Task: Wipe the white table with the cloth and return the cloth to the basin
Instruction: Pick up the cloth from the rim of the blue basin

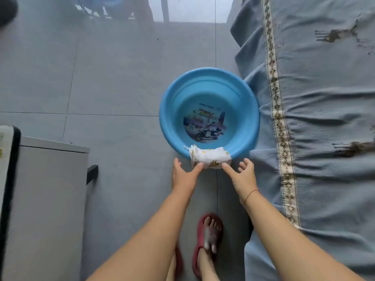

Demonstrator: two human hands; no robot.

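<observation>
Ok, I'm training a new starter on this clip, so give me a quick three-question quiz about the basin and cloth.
1. True or false: the cloth lies flat on the bottom of the blue basin.
2. The basin stands on: A the tiled floor, B a table, C the bed cover.
3. Which hands touch the cloth?
Key: 1 false, it hangs over the near rim. 2 A. 3 both, the left hand and the right hand.

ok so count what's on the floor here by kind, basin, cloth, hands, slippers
basin: 1
cloth: 1
hands: 2, left hand and right hand
slippers: 2, the other half hidden by an arm
total: 6
</observation>
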